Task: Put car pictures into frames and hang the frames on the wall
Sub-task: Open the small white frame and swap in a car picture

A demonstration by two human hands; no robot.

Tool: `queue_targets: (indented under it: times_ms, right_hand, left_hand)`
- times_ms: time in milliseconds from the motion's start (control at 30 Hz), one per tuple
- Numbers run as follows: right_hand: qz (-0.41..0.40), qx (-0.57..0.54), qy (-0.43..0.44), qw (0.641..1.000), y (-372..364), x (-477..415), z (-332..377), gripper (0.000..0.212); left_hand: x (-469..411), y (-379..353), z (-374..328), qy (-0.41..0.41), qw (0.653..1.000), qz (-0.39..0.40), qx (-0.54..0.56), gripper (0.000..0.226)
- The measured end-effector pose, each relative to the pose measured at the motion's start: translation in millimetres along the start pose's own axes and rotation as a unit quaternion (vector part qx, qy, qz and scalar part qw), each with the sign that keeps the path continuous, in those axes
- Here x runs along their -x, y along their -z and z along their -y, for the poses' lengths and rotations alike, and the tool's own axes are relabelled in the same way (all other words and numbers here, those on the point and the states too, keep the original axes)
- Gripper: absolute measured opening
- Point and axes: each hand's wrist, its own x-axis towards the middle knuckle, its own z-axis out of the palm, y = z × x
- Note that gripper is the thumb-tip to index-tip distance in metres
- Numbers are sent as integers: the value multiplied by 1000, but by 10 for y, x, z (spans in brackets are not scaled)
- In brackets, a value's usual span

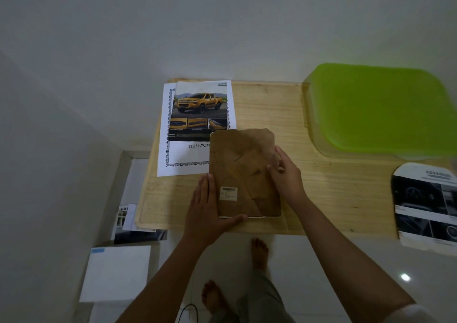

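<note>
A picture frame [243, 171] lies face down on the wooden table [321, 194], its brown backing board up, with a white barcode label near its lower left. My left hand [207, 209] rests flat along the frame's left edge, thumb hooked under the near edge. My right hand [284, 171] grips the frame's right edge, fingers curled onto the backing. A printed picture of a yellow pickup truck [200, 110] lies on a white insert sheet marked 21x29.7CM [170, 159] at the table's back left, partly under the frame.
A green plastic lid [380, 107] covers a clear box at the table's back right. A dark car brochure [425, 206] hangs over the right front edge. Left of the table, lower down, lie more printed sheets [128, 218] and a white panel [116, 273]. My bare feet stand below.
</note>
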Motion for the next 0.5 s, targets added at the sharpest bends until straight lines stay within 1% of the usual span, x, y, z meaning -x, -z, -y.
queue_targets:
  times_ms: [100, 200, 300, 400, 500]
  right_hand:
    - [14, -20, -16, 1000, 65, 58, -30, 58]
    - [22, 7, -11, 1000, 95, 73, -30, 58]
    - [15, -6, -20, 1000, 96, 142, -63, 56]
    - [-7, -8, -31, 999, 171, 271, -118, 52]
    - [-62, 0, -51, 997, 360, 405, -228, 47]
  left_hand:
    - [35, -11, 15, -5, 1000, 2, -13, 123]
    - [108, -30, 42, -7, 1000, 4, -23, 124]
    - [168, -40, 61, -18, 1000, 6, -25, 125]
    - [222, -54, 121, -30, 999, 12, -38, 126]
    - [283, -63, 184, -28, 998, 30, -46, 127]
